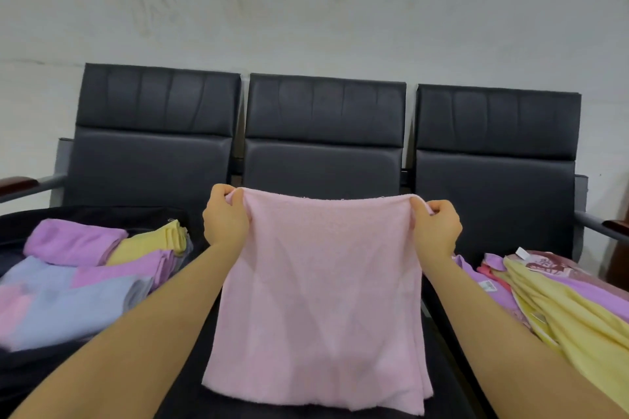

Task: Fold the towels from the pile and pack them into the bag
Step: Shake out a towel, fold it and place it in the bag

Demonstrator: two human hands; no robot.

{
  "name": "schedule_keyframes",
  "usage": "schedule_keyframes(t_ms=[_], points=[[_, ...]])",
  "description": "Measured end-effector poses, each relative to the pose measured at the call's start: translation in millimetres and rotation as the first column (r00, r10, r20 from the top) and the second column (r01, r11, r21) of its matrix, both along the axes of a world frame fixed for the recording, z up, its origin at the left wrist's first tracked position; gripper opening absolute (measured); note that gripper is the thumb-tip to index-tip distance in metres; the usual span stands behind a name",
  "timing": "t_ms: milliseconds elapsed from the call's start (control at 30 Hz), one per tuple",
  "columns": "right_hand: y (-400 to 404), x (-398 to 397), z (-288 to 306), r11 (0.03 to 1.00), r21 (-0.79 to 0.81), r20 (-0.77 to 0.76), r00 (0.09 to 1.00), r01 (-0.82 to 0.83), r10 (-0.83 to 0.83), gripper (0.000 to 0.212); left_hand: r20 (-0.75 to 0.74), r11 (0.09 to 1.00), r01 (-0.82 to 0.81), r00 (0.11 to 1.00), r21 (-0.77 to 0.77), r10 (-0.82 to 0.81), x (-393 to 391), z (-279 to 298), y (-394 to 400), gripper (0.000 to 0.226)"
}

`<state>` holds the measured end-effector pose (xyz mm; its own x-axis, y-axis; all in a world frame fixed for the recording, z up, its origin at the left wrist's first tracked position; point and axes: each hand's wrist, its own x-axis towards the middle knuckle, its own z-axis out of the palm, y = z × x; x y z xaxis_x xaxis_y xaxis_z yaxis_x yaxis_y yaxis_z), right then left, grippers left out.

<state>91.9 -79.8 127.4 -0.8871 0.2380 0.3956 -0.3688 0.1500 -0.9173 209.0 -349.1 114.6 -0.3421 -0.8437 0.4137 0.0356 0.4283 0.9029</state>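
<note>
A: Towels, status? Pink towel [323, 299] is mid-fold, hanging in the air between both hands, over the middle seat of the black bench [325, 112].

B: Grip?

A: Left hand [225, 219] has its fingers curled round the top left corner, right hand [437, 228] pinches the top right corner the same way. Top edge pulled taut between them. Lower hem shows layered edges at the right, so it looks doubled over once already, my read.

B: Done so far?

A: Out past the left hand, a dark bag [30, 371] lies open on the seat with folded towels [78, 282] in it: purple, yellow, blue, a bit of pink. Several packed, can't give an exact count.

B: Left to do?

A: Beyond the right hand, the unfolded pile [561, 303] is a loose heap of yellow and purple towels plus something pinkish-red, tags showing. Several remain. I'd call it roughly midway, maybe a bit past. This pink one needs at least one more fold, then goes to the bag on the left-hand side.
</note>
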Motion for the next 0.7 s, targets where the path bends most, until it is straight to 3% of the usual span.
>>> schedule_keyframes(t_ms=[133,300,400,567,700], points=[[-17.7,-33.1,1.3,0.999,-0.042,0.024,1.0,0.006,-0.005,0.012,0.026,0.999,0.039,0.999,0.029,-0.04,-36.8,6.1,-5.2,0.011],[-37.6,-59.9,23.9,0.993,-0.088,-0.048,0.995,0.083,-0.088,0.014,-0.092,0.994,0.094,0.991,-0.058,-0.099,-63.8,40.6,-8.2,0.013],[-42.8,-59.3,30.0,0.99,-0.135,-0.096,0.994,0.042,-0.055,0.011,-0.158,0.99,0.096,0.981,-0.1,-0.111,-63.1,47.1,-5.7,0.01],[-38.9,-32.6,12.1,0.991,-0.127,-0.078,0.996,-0.048,0.038,0.013,-0.222,0.999,0.043,0.974,-0.003,-0.043,-44.9,9.5,4.5,0.005],[-27.7,-7.9,-14.9,1.0,0.013,-0.012,1.0,0.005,-0.005,0.009,-0.103,0.997,-0.039,0.994,0.073,0.047,-21.8,-29.5,13.3,0.006]])
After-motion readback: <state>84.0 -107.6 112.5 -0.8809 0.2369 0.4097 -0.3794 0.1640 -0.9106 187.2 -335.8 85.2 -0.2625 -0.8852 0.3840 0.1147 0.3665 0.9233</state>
